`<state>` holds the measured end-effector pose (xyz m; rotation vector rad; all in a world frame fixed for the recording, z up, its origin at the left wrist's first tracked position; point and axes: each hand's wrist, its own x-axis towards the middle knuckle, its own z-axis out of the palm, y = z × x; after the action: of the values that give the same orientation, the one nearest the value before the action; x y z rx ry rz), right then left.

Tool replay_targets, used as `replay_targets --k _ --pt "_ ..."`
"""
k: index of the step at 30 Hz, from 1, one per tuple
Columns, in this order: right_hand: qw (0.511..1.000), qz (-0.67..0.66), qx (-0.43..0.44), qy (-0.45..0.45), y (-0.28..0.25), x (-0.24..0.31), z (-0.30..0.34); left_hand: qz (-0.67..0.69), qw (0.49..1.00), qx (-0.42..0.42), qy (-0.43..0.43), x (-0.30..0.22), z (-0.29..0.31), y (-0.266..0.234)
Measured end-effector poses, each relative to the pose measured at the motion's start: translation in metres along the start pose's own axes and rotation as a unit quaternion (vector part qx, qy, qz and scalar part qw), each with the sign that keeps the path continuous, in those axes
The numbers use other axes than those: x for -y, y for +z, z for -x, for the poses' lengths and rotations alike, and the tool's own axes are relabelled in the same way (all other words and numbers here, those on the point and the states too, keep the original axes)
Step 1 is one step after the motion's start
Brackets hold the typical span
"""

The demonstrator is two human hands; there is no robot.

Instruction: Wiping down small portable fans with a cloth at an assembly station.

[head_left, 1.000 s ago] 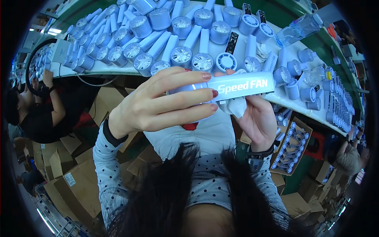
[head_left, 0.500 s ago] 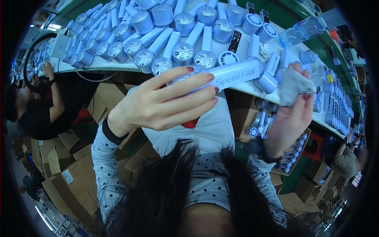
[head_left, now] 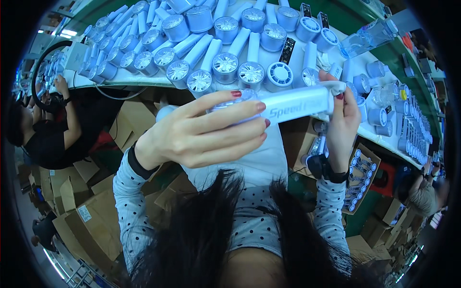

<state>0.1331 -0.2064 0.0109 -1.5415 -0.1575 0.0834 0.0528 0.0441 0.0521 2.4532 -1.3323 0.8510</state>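
My left hand (head_left: pixel 201 129) is closed around the round head of a white handheld fan (head_left: pixel 290 106), which lies sideways in front of me with its handle pointing right. Grey lettering runs along the handle. My right hand (head_left: pixel 345 117) pinches a pale cloth (head_left: pixel 334 87) between thumb and fingers, and the cloth is pressed against the free end of the handle. Just beyond my hands, more handheld fans (head_left: pixel 225 67) with clear-covered round heads lie in rows on the white table (head_left: pixel 127 79).
A clear plastic bottle (head_left: pixel 367 38) lies at the back right. Fan parts cover the table's right side. Below the edge stands a cardboard box (head_left: pixel 353 210) holding several fans. More cartons (head_left: pixel 91 225) are on the floor at left, near a person in black (head_left: pixel 53 132).
My right hand has moved left with the cloth, from beside the fan onto its handle end. My left hand keeps its hold, nearly still.
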Motion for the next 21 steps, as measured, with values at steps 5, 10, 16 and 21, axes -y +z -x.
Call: replay_targets --k 5,10,16,21 --pt "0.865 -0.412 0.181 0.221 -0.007 -0.044 0.006 -0.023 0.998 -0.027 0.058 -0.003 -0.005 0.002" --pt "0.72 -0.571 0.288 0.268 0.035 -0.017 0.02 -0.001 0.999 -0.019 0.03 -0.001 -0.002 0.005" --pt "0.718 -0.617 0.305 0.104 -0.028 -0.028 0.01 -0.046 0.994 -0.051 0.081 -0.004 0.006 -0.001" --pt "0.747 -0.631 0.129 0.164 -0.056 -0.021 0.006 -0.332 0.892 -0.022 0.306 0.003 0.02 -0.007"
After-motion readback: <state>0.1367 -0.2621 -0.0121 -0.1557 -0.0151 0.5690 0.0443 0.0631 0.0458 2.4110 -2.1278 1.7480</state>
